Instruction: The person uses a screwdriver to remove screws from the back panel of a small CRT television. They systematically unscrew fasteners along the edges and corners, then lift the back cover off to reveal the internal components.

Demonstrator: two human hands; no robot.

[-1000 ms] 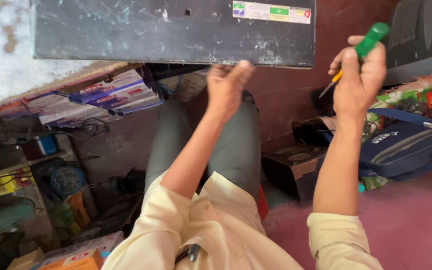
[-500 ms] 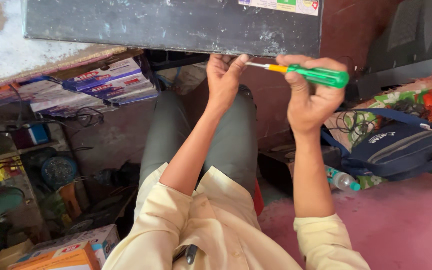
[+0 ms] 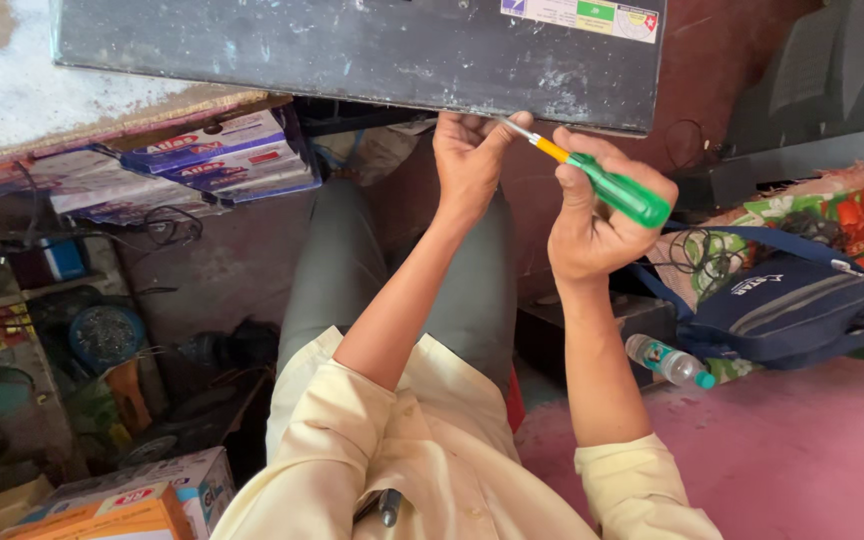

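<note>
A green-handled screwdriver (image 3: pixel 607 185) is being gripped in the right hand (image 3: pixel 592 225), the fingers being curled tightly round the handle. Its metal tip is being held against the lower edge of a dark metal panel (image 3: pixel 352 50), near that panel's lower right corner. The same edge is being touched by the left hand (image 3: pixel 467 160), its fingers being bent and kept close together right beside the tip. A blue bag (image 3: pixel 792 305) and a plastic bottle (image 3: pixel 667 360) are being left lying at the right.

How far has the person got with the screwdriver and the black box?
Nothing looks taken apart: the black metal case is whole. In hand: the right hand holds a green screwdriver, tip at the case's lower edge, where the left hand steadies it. Whatever the tip works on is left.
</note>
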